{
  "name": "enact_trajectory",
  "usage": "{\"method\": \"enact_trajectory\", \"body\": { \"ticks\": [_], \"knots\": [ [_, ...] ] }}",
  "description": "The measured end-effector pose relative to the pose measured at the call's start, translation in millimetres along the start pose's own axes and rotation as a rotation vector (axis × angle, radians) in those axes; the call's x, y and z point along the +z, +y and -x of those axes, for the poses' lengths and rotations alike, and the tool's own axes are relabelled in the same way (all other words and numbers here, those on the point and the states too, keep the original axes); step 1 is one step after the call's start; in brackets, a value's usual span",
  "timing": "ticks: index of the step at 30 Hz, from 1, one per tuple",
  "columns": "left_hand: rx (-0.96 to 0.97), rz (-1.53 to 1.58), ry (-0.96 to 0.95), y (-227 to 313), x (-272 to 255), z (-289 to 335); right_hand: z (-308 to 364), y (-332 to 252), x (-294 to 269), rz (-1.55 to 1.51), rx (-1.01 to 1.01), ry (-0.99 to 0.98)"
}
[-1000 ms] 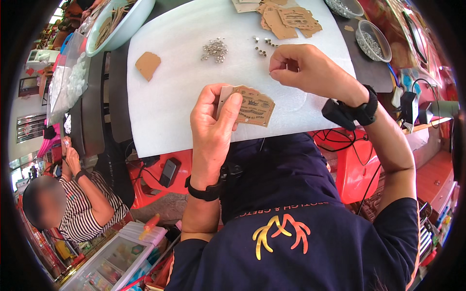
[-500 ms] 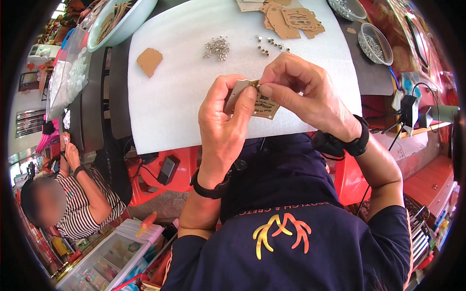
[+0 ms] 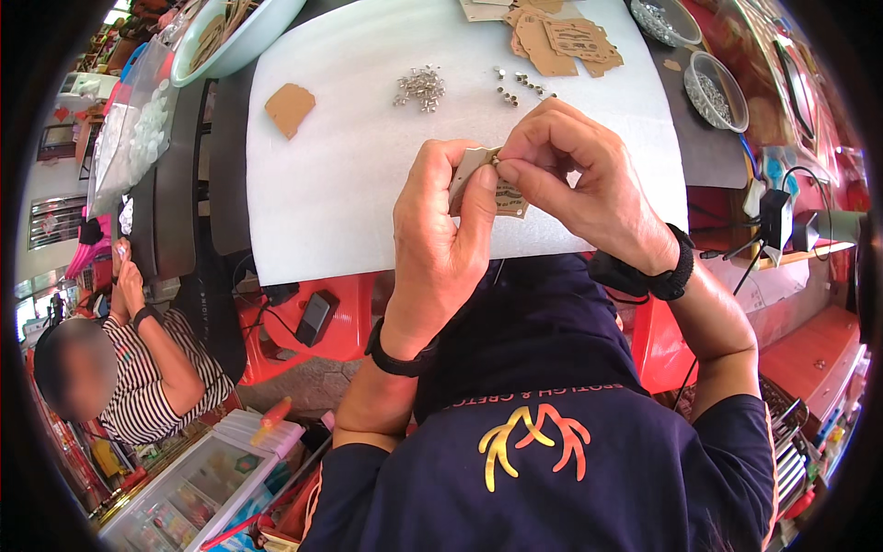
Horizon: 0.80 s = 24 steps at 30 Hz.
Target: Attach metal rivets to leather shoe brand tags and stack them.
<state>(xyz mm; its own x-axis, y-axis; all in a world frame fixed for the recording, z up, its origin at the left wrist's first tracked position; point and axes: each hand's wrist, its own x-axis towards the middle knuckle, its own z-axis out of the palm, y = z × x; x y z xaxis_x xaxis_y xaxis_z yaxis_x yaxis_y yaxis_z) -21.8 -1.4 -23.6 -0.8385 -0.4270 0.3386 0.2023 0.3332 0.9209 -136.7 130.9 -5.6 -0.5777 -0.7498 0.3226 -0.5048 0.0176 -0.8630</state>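
A tan printed card (image 3: 510, 203) with a wavy edge is held over the near part of a white foam sheet (image 3: 322, 202). My left hand (image 3: 440, 230) grips it, the thumb pressed on its face. My right hand (image 3: 593, 175) pinches a small metal rivet (image 3: 497, 158) at the card's upper edge, partly hidden by the fingertips. Beyond the hands lie a pile of silvery rivets (image 3: 420, 87) and several scattered rivet caps (image 3: 524, 85). Another tan piece (image 3: 290, 110) rests alone toward the left.
Tan cards (image 3: 575, 41) are stacked at the far edge. Two clear bowls (image 3: 740, 121) of small metal parts stand at the right, a pale blue basin (image 3: 253, 48) at the far left. A co-worker in a striped shirt (image 3: 161, 396) sits at left. Cables (image 3: 814, 175) hang at right.
My left hand and the card have shifted slightly right and the card has tilted a little. The right hand keeps its pinch at the card's upper edge.
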Motion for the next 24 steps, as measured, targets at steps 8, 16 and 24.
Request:
{"method": "enact_trajectory", "body": {
  "ticks": [8,16,24],
  "knots": [
    [-0.003,-0.020,0.011,3.4,0.9,-0.3,2.9,1.8,3.6,-0.299,0.282,-0.006],
    [-0.004,-0.081,0.054,6.4,2.8,-2.7,3.6,6.1,6.3,-0.040,0.036,0.048],
    [-0.010,-0.081,0.037,0.4,2.8,-0.1,7.6,7.8,10.5,-0.330,0.258,0.023]
  ]
}}
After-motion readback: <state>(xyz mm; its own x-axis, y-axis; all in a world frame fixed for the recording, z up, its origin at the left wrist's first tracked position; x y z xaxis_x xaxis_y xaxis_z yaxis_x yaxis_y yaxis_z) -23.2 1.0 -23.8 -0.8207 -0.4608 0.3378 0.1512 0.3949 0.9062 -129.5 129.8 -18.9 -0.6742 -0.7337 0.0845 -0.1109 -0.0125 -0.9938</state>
